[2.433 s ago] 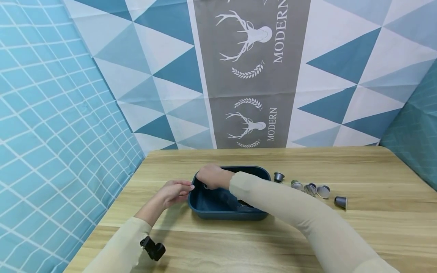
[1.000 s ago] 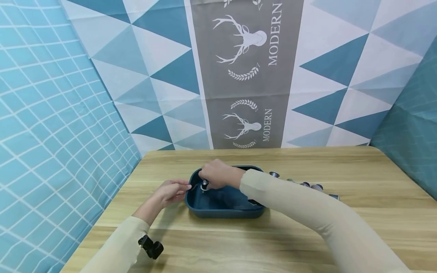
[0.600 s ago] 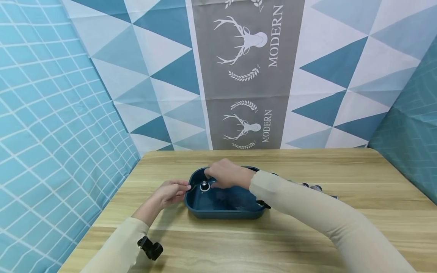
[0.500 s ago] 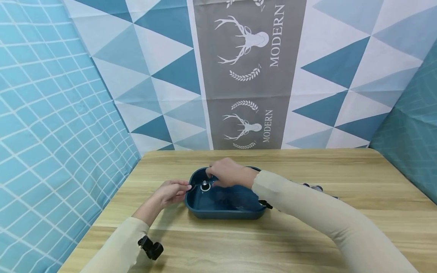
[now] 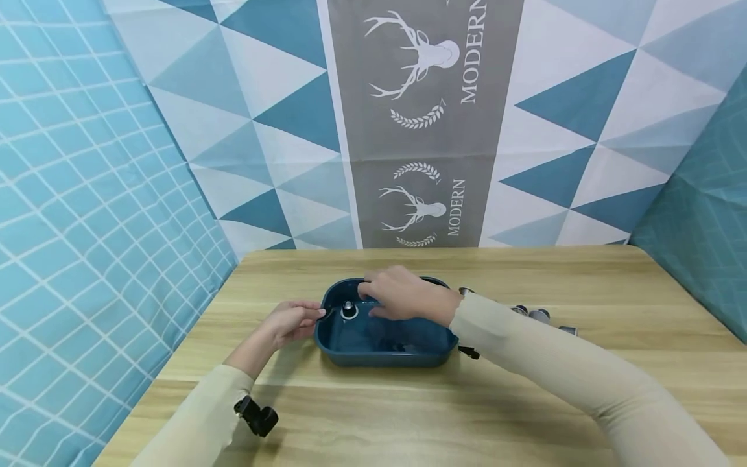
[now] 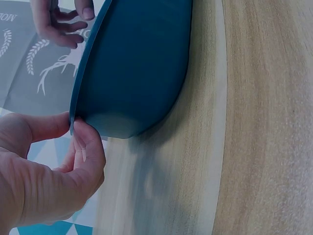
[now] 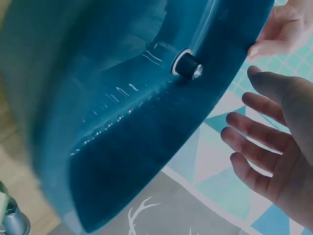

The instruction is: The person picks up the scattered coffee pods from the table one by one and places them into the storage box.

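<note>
A dark blue rounded rectangular bin (image 5: 385, 360) sits on the wooden table. My left hand (image 5: 292, 319) pinches its left rim between thumb and fingers, seen close up in the left wrist view. Inside the bin, near its left end, one dark coffee capsule (image 5: 349, 309) stands with its wide pale rim against the floor; the right wrist view shows the same capsule (image 7: 187, 65) with its silvery narrow end outward. My right hand (image 5: 403, 293) hovers over the back of the bin, fingers spread and holding nothing, to the right of that capsule.
Right of the bin lie more coffee capsules: one behind my sleeve (image 5: 465, 290), two side by side (image 5: 540, 316) and a dark one lying on its side (image 5: 568, 331). Patterned cloth hangs behind the table, and a blue gridded cloth (image 5: 87, 214) borders the left.
My right hand has let go of the capsule, leaving it standing in the bin's left end, and has drawn away to the right. My left hand has kept its hold on the rim.
</note>
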Demonstrator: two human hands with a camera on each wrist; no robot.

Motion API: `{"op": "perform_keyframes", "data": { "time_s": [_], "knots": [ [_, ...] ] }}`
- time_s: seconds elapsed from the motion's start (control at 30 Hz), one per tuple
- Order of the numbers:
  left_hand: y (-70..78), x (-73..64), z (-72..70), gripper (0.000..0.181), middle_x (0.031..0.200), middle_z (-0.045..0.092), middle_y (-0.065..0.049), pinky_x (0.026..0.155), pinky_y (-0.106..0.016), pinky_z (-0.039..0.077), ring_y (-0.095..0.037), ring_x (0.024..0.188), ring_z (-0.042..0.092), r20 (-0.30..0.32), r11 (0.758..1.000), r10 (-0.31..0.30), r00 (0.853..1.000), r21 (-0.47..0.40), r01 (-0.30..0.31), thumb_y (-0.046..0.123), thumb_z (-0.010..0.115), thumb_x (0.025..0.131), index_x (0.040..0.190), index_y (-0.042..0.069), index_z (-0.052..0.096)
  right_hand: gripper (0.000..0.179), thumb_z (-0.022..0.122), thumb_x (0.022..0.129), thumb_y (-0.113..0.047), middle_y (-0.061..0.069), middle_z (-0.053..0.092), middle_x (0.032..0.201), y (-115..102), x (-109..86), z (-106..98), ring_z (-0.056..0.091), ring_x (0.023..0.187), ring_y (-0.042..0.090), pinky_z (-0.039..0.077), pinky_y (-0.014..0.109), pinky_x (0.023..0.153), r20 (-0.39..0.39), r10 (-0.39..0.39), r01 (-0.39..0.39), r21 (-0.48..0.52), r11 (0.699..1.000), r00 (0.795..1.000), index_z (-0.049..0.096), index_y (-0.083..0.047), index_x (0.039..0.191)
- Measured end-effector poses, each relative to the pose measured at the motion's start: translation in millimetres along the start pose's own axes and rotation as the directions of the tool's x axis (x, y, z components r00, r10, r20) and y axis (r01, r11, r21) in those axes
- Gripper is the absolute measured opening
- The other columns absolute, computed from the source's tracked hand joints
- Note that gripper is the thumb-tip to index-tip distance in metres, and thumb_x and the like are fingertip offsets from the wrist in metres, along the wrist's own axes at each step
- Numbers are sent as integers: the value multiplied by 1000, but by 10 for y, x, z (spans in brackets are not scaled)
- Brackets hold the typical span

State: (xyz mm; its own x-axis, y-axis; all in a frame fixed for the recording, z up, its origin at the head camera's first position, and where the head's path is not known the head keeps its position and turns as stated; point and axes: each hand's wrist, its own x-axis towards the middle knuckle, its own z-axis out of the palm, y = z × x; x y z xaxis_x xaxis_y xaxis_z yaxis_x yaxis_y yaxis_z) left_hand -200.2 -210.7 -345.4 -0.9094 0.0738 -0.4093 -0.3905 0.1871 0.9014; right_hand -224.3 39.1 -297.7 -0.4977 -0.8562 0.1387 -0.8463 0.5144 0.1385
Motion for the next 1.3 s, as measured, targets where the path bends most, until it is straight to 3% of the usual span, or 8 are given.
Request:
{"op": "perform_keyframes", "data": {
  "time_s": [0.33, 0.73, 1.3],
  "knots": [
    [18, 13, 8, 44, 91, 60, 1, 70, -17, 54, -6, 81, 59, 2, 1000, -1, 1000, -13, 1, 8, 60, 96, 133, -9, 46, 29, 72, 89, -37, -1, 68, 102, -6, -198, 10, 66, 87, 13, 54, 29, 75, -48, -1, 0, -20, 1000, 999, 69, -19, 111],
    [1, -9, -8, 46, 96, 62, 0, 72, -18, 55, -7, 84, 60, 7, 1000, 6, 1000, 2, -6, 8, 60, 96, 136, -10, 44, 30, 72, 89, -38, -1, 69, 101, 22, -447, 9, 66, 88, 12, 55, 28, 75, -138, 30, -31, -6, 1000, 990, 68, -17, 109],
    [36, 45, 0, 42, 92, 60, 2, 72, -18, 54, -6, 81, 58, -14, 1000, -4, 1000, 27, 4, 10, 60, 96, 133, -7, 48, 28, 75, 86, -34, 2, 69, 97, 273, -894, 106, 66, 85, 14, 56, 31, 73, -214, 111, -109, 22, 994, 970, 68, -15, 106]
  ]
}}
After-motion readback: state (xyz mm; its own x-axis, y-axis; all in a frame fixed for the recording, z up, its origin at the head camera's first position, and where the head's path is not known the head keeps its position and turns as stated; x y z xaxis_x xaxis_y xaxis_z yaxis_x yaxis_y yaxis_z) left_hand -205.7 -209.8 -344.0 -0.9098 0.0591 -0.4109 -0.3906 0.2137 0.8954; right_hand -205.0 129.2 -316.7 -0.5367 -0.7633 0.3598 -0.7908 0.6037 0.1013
